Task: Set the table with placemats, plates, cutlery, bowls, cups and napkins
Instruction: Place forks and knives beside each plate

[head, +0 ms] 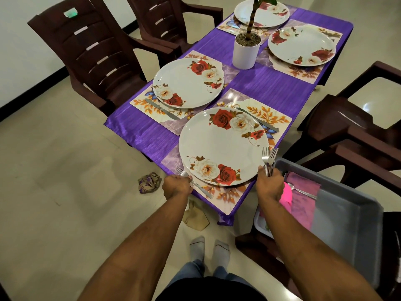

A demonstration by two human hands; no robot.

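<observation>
Several floral plates sit on floral placemats on a purple-clothed table point(267, 88). The nearest plate point(224, 146) lies on a placemat point(273, 115) with a knife point(258, 120) along its far side. My left hand point(176, 186) holds a fork point(196, 183) lying on the placemat at the plate's near-left edge. My right hand point(270, 183) grips a bunch of forks point(268, 158), tines up, at the plate's right edge. The left plate point(187, 82) has a knife point(162, 109) beside it. Two more plates point(301, 45) point(263, 15) stand farther back.
A grey tub point(347, 205) on a chair at the right holds pink cloths point(304, 200), a spoon point(300, 190) and a pink object point(286, 194). A white potted plant point(246, 49) stands mid-table. Brown chairs point(91, 55) surround the table. Crumpled wrappers point(149, 182) lie on the floor.
</observation>
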